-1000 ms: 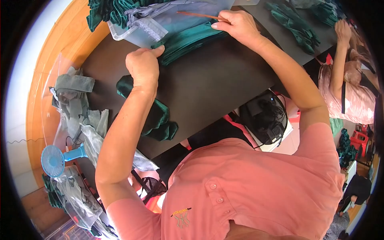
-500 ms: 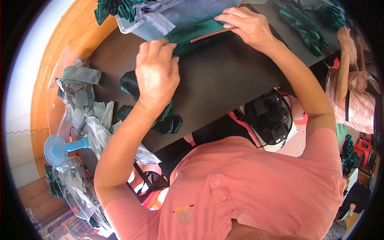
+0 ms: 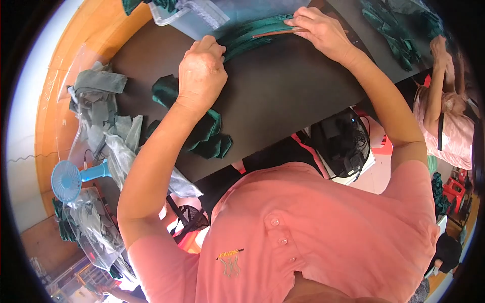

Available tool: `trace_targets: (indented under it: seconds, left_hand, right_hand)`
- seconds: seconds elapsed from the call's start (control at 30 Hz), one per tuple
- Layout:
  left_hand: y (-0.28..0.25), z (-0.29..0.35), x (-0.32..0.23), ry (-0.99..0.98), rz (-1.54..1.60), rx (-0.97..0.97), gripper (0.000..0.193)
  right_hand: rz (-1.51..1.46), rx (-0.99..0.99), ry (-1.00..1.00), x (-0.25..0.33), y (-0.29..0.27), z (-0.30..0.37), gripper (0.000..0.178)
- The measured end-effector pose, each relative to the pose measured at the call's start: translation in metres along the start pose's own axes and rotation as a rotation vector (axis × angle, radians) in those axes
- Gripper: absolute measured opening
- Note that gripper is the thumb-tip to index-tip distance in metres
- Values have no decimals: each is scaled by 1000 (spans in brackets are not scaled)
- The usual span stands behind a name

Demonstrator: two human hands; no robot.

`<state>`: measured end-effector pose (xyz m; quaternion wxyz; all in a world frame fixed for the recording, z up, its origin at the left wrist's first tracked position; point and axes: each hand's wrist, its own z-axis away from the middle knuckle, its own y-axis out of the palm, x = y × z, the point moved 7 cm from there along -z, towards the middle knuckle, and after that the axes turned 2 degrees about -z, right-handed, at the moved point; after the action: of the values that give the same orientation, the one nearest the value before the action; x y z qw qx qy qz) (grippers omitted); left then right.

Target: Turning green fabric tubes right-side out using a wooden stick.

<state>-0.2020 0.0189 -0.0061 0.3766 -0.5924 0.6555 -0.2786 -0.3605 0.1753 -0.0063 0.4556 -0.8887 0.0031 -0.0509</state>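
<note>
A dark green velvet strip (image 3: 252, 33) stretches between my two hands over the far part of the dark table (image 3: 288, 86). My left hand (image 3: 203, 70) is closed with its fingers curled around the strip's left end. At the other end, my right hand (image 3: 323, 36) pinches the fabric together with a thin brown stick (image 3: 275, 34). The stick points left along the strip's near side. Beside my left forearm lie folded green velvet pieces (image 3: 212, 141), partly covered by that arm.
A clear plastic bin (image 3: 169, 19) stands beyond the strip, with fabric over its rim. Grey fabric scraps (image 3: 101, 96) and a blue fan (image 3: 65, 181) are on the left. More green velvet (image 3: 391, 33) lies far right, near another person's hand (image 3: 438, 46).
My left hand has closed more tightly, its fingers now curled in. The strip looks straighter between my hands. The whole view has shifted slightly.
</note>
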Motion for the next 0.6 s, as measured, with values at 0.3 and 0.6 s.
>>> trace_targets:
  seconds: [0.3,0.6]
  left_hand:
    - [-78,83,0,-703,242,77,23]
    - [-79,98,-6,-544,94,170,24]
  right_hand:
    - [-856,33,774,61,-48,54,40]
    - [-2127,-138,1088,188,24,121,27]
